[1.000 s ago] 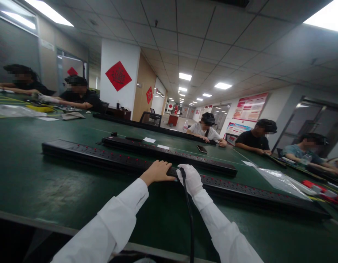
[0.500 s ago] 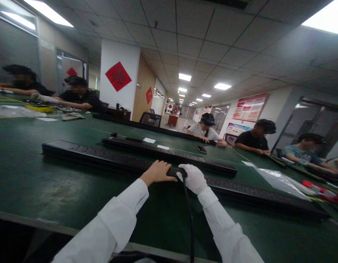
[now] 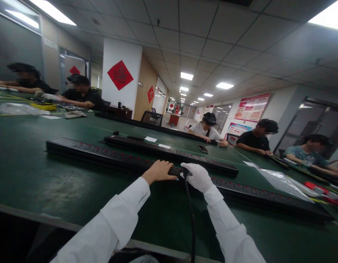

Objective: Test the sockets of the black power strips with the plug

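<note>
1. Since the earlier frames, the gloved right hand (image 3: 199, 176) has swung a bit outward, its wrist now further right; the bare left hand (image 3: 159, 171) is basically parked in the same spot.
2. That right hand is pinching the plug end (image 3: 185, 173) of a black cable (image 3: 192, 219) between thumb and fingers, right at the strip. Can't tell if it's seated in a socket. The cable hangs down toward the table's near edge.
3. Left hand is laid over the strip, fingers mostly together, thumb on the near side. Can't tell if it's squeezing or just resting.
4. The long black power strip (image 3: 98, 152), dotted with red, lies slantwise on the green table (image 3: 84, 186), running under the left hand and out past both sides.
5. Just behind it there's a second black strip (image 3: 158, 151), with a phone (image 3: 203, 148) beyond that, plus a paper slip (image 3: 150, 139).
6. Clear plastic bag (image 3: 280, 180) sits off right.
</note>
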Tool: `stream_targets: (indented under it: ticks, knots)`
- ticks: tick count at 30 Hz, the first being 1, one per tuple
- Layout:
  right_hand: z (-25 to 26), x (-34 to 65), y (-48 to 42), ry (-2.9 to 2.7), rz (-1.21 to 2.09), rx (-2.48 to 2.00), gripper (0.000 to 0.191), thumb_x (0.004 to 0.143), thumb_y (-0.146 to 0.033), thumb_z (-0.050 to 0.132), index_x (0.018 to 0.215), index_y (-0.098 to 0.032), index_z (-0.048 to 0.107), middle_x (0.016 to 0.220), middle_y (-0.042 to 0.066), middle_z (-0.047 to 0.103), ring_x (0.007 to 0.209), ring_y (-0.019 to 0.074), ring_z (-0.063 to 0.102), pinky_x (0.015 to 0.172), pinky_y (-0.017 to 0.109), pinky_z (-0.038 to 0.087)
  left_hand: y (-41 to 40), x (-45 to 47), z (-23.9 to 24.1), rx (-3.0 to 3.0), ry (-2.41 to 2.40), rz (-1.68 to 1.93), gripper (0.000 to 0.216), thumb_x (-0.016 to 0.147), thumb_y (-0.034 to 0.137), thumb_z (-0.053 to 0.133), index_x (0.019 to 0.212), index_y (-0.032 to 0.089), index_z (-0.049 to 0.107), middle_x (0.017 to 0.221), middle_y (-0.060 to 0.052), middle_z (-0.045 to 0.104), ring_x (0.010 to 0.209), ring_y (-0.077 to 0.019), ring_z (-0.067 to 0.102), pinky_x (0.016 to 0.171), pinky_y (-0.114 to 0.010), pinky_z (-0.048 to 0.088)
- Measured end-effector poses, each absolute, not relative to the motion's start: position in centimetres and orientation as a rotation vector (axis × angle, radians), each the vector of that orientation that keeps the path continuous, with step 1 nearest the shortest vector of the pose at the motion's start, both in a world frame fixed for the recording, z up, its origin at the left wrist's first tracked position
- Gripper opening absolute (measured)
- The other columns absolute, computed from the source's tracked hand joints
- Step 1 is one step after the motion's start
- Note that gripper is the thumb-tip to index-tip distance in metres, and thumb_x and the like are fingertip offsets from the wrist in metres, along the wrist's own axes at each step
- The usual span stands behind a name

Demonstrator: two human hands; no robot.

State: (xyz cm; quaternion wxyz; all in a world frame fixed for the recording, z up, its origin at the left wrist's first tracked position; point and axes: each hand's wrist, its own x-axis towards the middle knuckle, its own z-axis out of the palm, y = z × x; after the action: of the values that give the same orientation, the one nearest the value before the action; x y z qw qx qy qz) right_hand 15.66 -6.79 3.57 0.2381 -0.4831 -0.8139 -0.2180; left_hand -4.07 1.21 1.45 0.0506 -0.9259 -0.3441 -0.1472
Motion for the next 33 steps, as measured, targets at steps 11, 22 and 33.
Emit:
stream_targets:
  ticks: [11, 22, 33]
  knots:
    - [2.7, 15.9, -6.6, -2.232, -0.779, -1.294, 0.038, 0.082, -0.03, 0.051, 0.119, -0.025, 0.049, 0.109, 0.004, 0.061, 0.09, 0.016, 0.058, 0.078, 0.027, 0.041, 1.4, -4.1, 1.2, -2.815, -1.032, -0.446, 0.083, 0.069, 0.075, 0.025, 0.125, 0.016, 0.041, 0.11, -0.014, 0.057, 0.095, -0.0278, 0.054, 0.077, -0.037, 0.036]
    - [2.4, 15.4, -6.7, -2.188, -0.813, -1.303, 0.036, 0.084, -0.031, 0.048, 0.12, -0.025, 0.049, 0.109, 0.004, 0.061, 0.09, 0.0161, 0.058, 0.077, 0.027, 0.042, 1.3, -4.0, 1.2, -2.81, -1.034, -0.445, 0.083, 0.069, 0.076, 0.025, 0.125, 0.017, 0.042, 0.108, -0.014, 0.058, 0.095, -0.0277, 0.053, 0.078, -0.036, 0.035]
    - [4.0, 14.2, -6.9, -1.884, -0.788, -1.171, 0.041, 0.085, -0.031, 0.047, 0.125, -0.023, 0.043, 0.117, 0.004, 0.055, 0.102, 0.016, 0.054, 0.087, 0.025, 0.042, 1.3, -3.9, 1.3, -2.789, -1.051, -0.437, 0.082, 0.068, 0.076, 0.027, 0.122, 0.016, 0.044, 0.105, -0.014, 0.059, 0.095, -0.0285, 0.053, 0.078, -0.036, 0.036]
